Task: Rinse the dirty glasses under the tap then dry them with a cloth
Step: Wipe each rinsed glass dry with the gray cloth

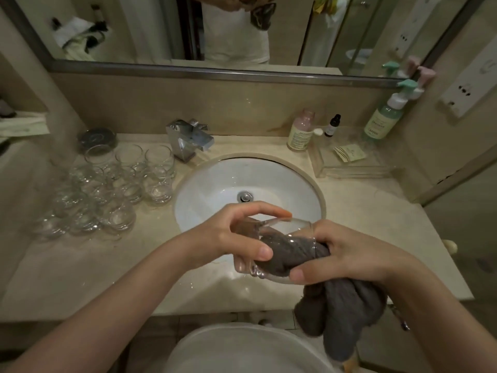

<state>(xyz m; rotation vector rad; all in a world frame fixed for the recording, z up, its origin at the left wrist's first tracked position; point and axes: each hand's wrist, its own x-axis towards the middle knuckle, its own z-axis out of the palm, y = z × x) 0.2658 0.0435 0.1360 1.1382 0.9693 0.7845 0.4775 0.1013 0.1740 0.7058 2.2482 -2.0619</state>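
Glass point(271, 249): on its side above the counter's point(363, 219) front edge, just before the basin point(209, 184), mouth towards the right hand.
Left hand point(236, 235): fingers and thumb curled round the glass near its base, steadying it, I judge, for wiping.
Right hand point(349, 254): grips the cloth point(347, 313), one end stuffed inside the glass to dry it; the rest hangs below.
Tap point(188, 138): behind the basin; no water seen running.
Other glasses point(107, 189): crowded at the counter's left edge.
Bottles point(301, 130): far right corner, beside a clear tray point(349, 168).
Obstructions: none near the hands.
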